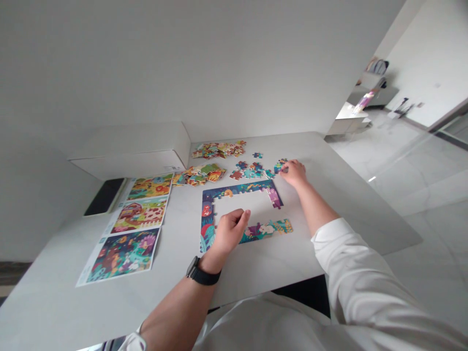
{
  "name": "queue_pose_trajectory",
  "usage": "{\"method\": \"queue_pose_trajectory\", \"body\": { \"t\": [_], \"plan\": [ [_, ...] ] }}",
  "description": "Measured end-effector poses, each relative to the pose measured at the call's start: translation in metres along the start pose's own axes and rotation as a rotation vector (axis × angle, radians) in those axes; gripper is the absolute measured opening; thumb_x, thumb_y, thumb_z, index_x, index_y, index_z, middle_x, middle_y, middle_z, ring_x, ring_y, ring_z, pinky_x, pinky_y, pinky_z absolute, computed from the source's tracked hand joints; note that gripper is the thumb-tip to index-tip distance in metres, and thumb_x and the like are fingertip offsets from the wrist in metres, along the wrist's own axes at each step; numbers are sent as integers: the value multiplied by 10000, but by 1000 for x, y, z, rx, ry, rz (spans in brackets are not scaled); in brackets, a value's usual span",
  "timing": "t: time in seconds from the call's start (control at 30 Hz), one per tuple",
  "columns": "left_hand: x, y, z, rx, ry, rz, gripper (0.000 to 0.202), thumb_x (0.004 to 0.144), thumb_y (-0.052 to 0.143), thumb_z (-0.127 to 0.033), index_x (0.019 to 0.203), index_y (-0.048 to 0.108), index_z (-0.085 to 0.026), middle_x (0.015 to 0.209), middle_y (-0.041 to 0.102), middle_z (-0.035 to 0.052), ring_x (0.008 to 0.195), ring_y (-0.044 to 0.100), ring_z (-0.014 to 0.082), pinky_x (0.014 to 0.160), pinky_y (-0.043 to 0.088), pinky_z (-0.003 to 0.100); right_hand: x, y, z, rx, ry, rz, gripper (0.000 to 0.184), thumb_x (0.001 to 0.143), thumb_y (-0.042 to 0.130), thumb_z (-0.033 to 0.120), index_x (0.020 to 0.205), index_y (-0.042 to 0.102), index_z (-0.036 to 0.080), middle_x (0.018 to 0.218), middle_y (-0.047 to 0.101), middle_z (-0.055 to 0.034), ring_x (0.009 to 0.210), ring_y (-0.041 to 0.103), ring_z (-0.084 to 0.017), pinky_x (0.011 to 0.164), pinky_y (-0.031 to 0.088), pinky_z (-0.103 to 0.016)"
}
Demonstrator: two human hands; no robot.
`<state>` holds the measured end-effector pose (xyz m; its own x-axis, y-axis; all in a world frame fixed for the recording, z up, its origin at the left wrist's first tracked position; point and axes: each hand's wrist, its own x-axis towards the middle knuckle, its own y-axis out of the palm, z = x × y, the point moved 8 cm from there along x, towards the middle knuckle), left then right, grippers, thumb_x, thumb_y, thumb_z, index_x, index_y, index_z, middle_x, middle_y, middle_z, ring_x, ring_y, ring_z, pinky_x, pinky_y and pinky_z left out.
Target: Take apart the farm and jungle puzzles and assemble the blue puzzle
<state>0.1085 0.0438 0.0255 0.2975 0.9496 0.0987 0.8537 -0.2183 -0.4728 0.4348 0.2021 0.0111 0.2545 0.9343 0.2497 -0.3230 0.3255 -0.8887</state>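
Note:
A partly joined jigsaw puzzle (207, 195) lies on the table as a colourful border around a bare middle, with a gap on its right side. My left hand (231, 229) is curled closed over its lower left part, thumb out, with nothing visible in it. At the pile's right end, my right hand (293, 172) pinches a dark blue puzzle piece (278, 167). Loose blue and teal pieces (253, 170) lie just left of that hand. One single piece (258, 155) sits apart behind them.
Two heaps of yellowish puzzle pieces (219, 149) lie farther back, beside a white box (146, 158). A picture sheet (126, 253) with three scenes lies left, next to a dark phone (105, 196). The wall (256, 73) closes off the table's back.

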Motion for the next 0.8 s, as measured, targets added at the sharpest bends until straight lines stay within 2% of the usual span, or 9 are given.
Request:
{"method": "queue_pose_trajectory", "body": {
  "t": [0.17,0.23,0.33,0.4,0.5,0.57,0.67,0.73,0.8],
  "plan": [
    [0,-2,-4,-22,11,-2,566,1047,465,-610,650,493,-207,617,470,-23,616,452,134,624,338,286,-3,-8,9,45,-54,-49,95,899,724,231,989,732,261,1104,812,-60,1141,723,-295,1252,284,-684],
    [0,-2,-4,-25,10,-1,566,1047,469,-610,651,500,-207,612,467,-25,613,449,133,624,335,286,-3,-10,12,99,-75,-59,102,909,684,198,987,717,256,1049,825,-53,1082,748,-269,1235,352,-624],
    [0,-1,-4,-40,7,-2,568,1041,480,-617,649,512,-207,607,469,-25,610,450,133,622,337,285,-3,-12,13,236,-83,-59,115,903,643,189,986,705,240,1053,824,-79,1020,764,-246,1059,536,-448],
    [0,-2,-3,-62,10,-9,577,1037,489,-628,642,520,-208,602,475,-23,606,453,135,620,340,285,-3,-16,15,337,-76,-73,115,903,637,221,1000,698,229,1056,816,-87,993,762,-235,966,574,-389],
    [2,-4,-2,-124,1,-26,597,1027,505,-661,637,536,-210,580,460,-24,591,439,136,602,339,282,-10,-29,23,499,-71,-100,143,911,652,317,1020,685,230,1055,794,-72,996,746,-224,959,582,-383],
    [3,-5,0,-203,-10,-43,583,1014,530,-683,673,557,-210,582,453,-30,582,424,133,583,337,275,-21,-38,36,648,-90,-69,196,911,672,404,1017,677,239,1018,773,-52,967,731,-218,927,593,-382],
    [6,-7,1,-357,-11,-99,485,973,627,-672,830,601,-209,640,478,-45,578,408,117,563,343,254,-54,-51,69,871,-173,55,279,895,718,501,993,672,244,927,735,-30,856,698,-204,827,596,-364],
    [7,-9,1,-420,-2,-140,430,938,705,-628,978,629,-207,720,529,-41,597,434,107,565,367,238,-83,-58,95,940,-251,130,284,898,742,498,1022,689,248,941,735,-32,850,690,-199,814,583,-354],
    [7,-12,1,-430,3,-171,434,910,755,-579,1095,644,-203,819,590,-19,632,479,101,576,397,226,-114,-55,119,971,-290,232,282,933,727,480,1100,700,255,956,741,-34,844,690,-196,797,572,-348]
  ]
}}
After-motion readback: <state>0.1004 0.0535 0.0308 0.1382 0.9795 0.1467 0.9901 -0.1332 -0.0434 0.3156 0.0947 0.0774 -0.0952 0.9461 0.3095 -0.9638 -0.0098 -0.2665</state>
